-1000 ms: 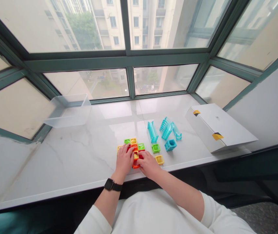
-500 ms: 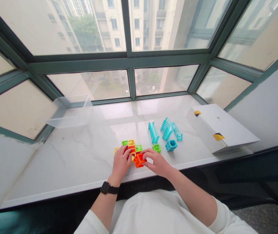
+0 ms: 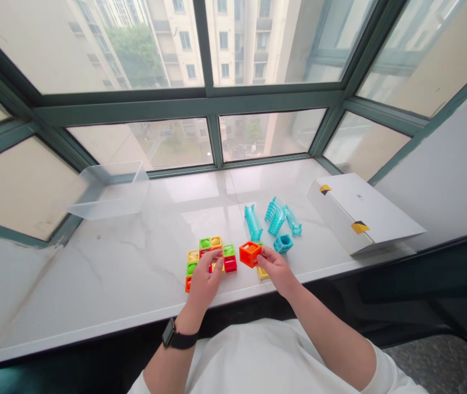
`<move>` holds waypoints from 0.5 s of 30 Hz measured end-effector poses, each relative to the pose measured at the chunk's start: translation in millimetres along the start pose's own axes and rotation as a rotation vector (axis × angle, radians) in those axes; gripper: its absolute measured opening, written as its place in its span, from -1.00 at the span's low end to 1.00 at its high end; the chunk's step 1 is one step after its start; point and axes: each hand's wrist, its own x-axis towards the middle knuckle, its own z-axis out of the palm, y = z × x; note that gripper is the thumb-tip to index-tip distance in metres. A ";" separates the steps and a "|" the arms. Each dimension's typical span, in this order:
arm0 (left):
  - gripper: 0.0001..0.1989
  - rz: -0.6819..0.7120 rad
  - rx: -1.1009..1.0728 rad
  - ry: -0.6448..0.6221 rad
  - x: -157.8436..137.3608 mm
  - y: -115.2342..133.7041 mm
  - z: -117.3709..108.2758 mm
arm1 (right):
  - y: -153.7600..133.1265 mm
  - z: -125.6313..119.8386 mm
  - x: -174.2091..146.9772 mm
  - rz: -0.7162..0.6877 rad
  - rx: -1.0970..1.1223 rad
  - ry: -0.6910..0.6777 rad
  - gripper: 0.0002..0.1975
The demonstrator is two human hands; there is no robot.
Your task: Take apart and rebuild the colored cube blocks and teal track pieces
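An orange hollow cube block (image 3: 250, 254) is pinched in the fingertips of my right hand (image 3: 278, 271), raised above the counter. My left hand (image 3: 205, 280) rests over a flat cluster of coloured cube blocks, its thumb and fingers apart. A red block (image 3: 230, 264), a green block (image 3: 204, 244) and a yellow block (image 3: 193, 256) show around it; the hand covers others. Beneath my right hand, a loose yellow block (image 3: 263, 273) is partly hidden, with a bit of green behind it.
Several clear turquoise track pieces (image 3: 275, 215) and a blue cube block (image 3: 283, 243) lie to the right. A transparent plastic bin (image 3: 110, 202) stands at the back left, a white box (image 3: 368, 213) at the right. The white counter (image 3: 127, 273) ends at a front edge near my body.
My right hand has lifted the orange block away from the cluster, up and to the right. My left hand stays over the cluster. The camera view has shifted slightly.
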 end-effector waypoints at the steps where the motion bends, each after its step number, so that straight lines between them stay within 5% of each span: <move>1: -0.67 -0.027 -0.061 -0.026 -2.3 9.1 0.1 | 0.4 2.2 -0.7 0.011 0.016 -0.003 -0.53; 7: -0.67 -0.019 -0.136 -0.092 -9.3 43.8 2.7 | -1.1 15.0 -3.6 -0.050 -0.042 -0.151 -0.65; 11: -0.78 -0.017 -0.114 -0.117 -8.9 46.1 4.0 | 1.6 16.2 -5.4 -0.146 -0.115 -0.166 -0.75; 15: -0.81 -0.075 -0.144 -0.138 -9.4 42.5 6.3 | 9.4 16.1 -7.1 -0.092 -0.054 -0.142 -0.65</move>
